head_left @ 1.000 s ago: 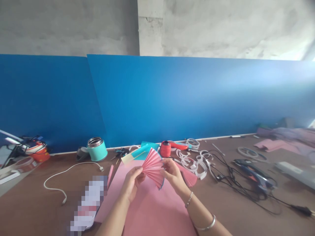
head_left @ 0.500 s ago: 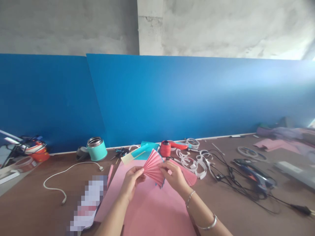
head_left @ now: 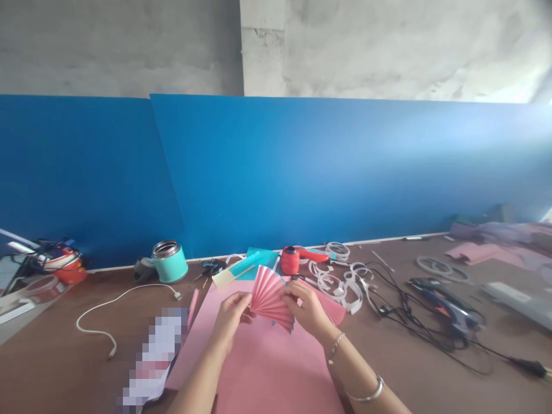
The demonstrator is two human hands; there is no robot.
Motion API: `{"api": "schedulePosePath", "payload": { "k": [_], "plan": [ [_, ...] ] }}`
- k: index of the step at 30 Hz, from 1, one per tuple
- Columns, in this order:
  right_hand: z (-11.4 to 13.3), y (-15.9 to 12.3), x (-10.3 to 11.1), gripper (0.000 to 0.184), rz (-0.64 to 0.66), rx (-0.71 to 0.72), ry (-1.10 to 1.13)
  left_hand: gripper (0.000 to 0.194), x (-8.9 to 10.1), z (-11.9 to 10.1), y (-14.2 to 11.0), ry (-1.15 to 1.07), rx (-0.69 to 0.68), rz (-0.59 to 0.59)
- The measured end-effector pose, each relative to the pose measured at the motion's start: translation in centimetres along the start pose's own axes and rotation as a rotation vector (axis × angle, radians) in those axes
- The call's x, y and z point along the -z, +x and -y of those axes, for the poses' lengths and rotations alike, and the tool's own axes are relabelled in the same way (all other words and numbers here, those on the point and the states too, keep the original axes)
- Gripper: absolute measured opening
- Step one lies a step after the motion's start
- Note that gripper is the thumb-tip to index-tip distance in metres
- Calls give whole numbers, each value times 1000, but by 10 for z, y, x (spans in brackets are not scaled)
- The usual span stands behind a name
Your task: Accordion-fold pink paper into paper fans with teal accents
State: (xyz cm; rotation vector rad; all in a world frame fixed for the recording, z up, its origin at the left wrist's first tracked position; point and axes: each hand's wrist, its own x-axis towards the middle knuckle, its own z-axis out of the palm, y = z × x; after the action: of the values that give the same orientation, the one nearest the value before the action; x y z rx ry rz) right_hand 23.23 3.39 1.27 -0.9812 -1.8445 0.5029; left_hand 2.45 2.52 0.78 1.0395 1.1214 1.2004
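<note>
- While the left hand (head_left: 235, 313) pinches the gathered end of a pleated pink paper fan (head_left: 269, 302) at its 9 o'clock side, the pleats spread toward 3 o'clock.
- The left grip is drawn close, thumb against fingers, with the narrow end between them.
- The right hand (head_left: 307, 307) has its thumb and curled fingers on the wide edge at 3 o'clock; that grip is narrow too, but how many folds it has hold of cannot be told.
- The fan is held over flat pink paper sheets (head_left: 276, 374) on the brown desk (head_left: 409, 368); bluish edging shows at its 5 o'clock corner.
- Around the fan: teal paper (head_left: 264, 255) at 12 o'clock, a red thread spool (head_left: 290, 263) at 1, another pink pleated piece (head_left: 331, 306) just beyond the right hand at 3, and a turquoise jar (head_left: 171, 266) well apart at 10.
- Should the left pinch slacken, the gathered folds could spring apart and lose their even fan shape.
- Too hard a pull from the right hand might crease or tear the thin paper along a fold, or work the bluish edging loose.
- A wide swing of the right wrist could brush the other pleated piece, or catch its chain bracelet (head_left: 335, 348) on the looped white strips (head_left: 352, 299) beyond.
</note>
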Motion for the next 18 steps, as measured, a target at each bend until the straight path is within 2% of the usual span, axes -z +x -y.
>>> {"api": "schedulePosePath", "payload": {
  "k": [3,6,13,18],
  "plan": [
    [0,0,1,18,-28,-2,-3,38,1,0,2,-10,-9,-31],
    [0,0,1,18,3,-12,17,43,1,-1,2,6,-14,-28],
    [2,-1,-1,17,28,-35,33,43,-2,0,-1,63,42,85],
    [0,0,0,17,-12,-40,26,41,-2,-1,-3,53,55,141]
  ]
}}
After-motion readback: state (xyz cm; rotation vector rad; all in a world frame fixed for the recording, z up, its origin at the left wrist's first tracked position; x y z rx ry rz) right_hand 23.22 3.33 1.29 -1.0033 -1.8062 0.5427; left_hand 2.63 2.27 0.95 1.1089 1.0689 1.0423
